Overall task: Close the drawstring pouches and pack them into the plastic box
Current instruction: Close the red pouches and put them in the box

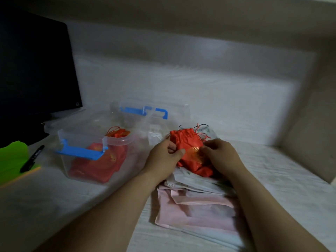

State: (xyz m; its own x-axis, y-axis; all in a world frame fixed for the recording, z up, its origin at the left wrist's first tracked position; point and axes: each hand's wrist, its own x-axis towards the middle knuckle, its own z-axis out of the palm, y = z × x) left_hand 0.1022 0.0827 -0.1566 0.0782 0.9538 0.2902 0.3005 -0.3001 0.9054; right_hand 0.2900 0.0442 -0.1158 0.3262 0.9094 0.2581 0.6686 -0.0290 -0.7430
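I sit at a white surface (200, 84) with a faint ribbed grain, perhaps a sheet laid over a table, though the blur makes that hard to tell. A beige wall (181, 11) runs across behind it, and a beige side panel (312, 110) closes in on my right. A dark screen (34, 66) stands at my far left. The light is dim and soft.
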